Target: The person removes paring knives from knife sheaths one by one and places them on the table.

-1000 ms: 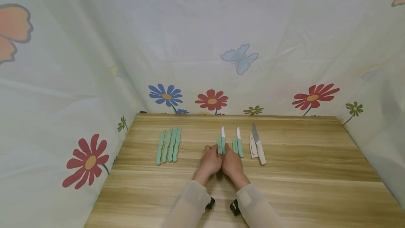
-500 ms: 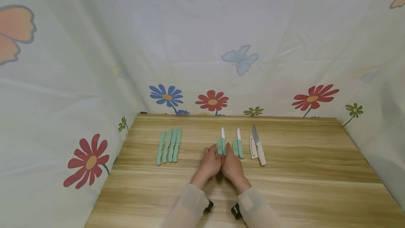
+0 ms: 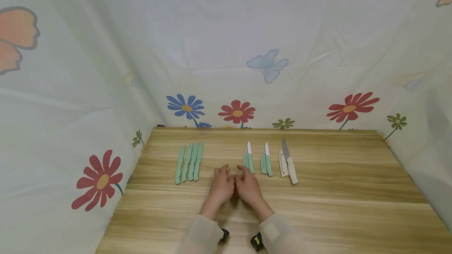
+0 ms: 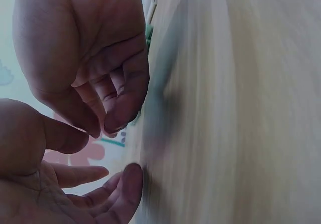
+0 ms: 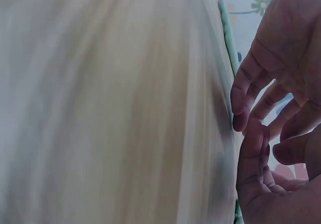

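Note:
Both hands hover side by side just above the wooden table, fingers loosely curled, holding nothing. My left hand is nearest the bare wood; my right hand sits just short of a green-handled knife with a white blade, which lies beside its green sheath. In the blurred left wrist view the left hand shows its palm below the right hand. The right wrist view shows the right hand with the left hand above it, both empty.
A second green knife with its sheath lies to the right. Further right is a white-handled knife beside a white sheath. Several sheathed green knives lie in a row at the left. A flowered cloth walls in the table.
Both hands have let go of the green knife and its sheath and drawn back toward me and slightly left. The knife stays on the table.

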A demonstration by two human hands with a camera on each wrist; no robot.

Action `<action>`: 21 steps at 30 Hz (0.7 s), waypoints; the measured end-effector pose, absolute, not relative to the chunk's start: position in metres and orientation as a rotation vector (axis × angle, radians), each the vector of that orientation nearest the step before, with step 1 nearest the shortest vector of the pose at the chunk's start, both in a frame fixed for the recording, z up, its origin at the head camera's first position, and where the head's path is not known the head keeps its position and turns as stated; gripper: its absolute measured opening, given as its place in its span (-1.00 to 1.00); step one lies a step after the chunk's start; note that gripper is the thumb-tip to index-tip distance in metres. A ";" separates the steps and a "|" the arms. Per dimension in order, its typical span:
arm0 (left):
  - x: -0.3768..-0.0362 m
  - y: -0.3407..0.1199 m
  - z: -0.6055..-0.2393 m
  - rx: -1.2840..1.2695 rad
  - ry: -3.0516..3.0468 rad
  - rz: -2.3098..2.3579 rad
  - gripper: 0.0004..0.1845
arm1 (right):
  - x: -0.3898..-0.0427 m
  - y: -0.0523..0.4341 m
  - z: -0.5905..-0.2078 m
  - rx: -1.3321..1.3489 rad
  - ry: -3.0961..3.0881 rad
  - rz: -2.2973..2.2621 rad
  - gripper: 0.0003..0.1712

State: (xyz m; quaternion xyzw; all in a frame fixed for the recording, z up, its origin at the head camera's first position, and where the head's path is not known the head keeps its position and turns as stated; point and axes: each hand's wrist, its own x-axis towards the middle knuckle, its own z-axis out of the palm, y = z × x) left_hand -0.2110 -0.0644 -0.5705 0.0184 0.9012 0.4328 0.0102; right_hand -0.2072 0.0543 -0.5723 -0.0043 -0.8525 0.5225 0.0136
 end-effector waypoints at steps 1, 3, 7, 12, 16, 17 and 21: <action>-0.210 -0.067 -0.570 0.052 2.832 1.347 -0.47 | -0.207 0.052 -0.572 -0.014 -2.642 1.669 -0.53; -0.206 -0.071 -0.570 0.033 2.869 1.331 -0.48 | -0.206 0.047 -0.572 -0.011 -2.614 1.760 -0.54; -0.197 -0.080 -0.568 -0.033 2.920 1.318 -0.50 | -0.203 0.039 -0.570 0.000 -2.549 1.978 -0.54; -0.188 -0.092 -0.566 -0.108 3.014 1.306 -0.49 | -0.201 0.027 -0.571 0.034 -2.414 2.275 -0.50; -0.187 -0.101 -0.565 -0.147 3.111 1.298 -0.46 | -0.202 0.018 -0.574 0.087 -2.335 2.379 -0.49; -0.187 -0.103 -0.565 -0.159 3.125 1.294 -0.45 | -0.202 0.017 -0.574 0.094 -2.325 2.392 -0.49; -0.189 -0.109 -0.566 -0.189 3.136 1.282 -0.41 | -0.203 0.011 -0.574 0.130 -2.314 2.413 -0.48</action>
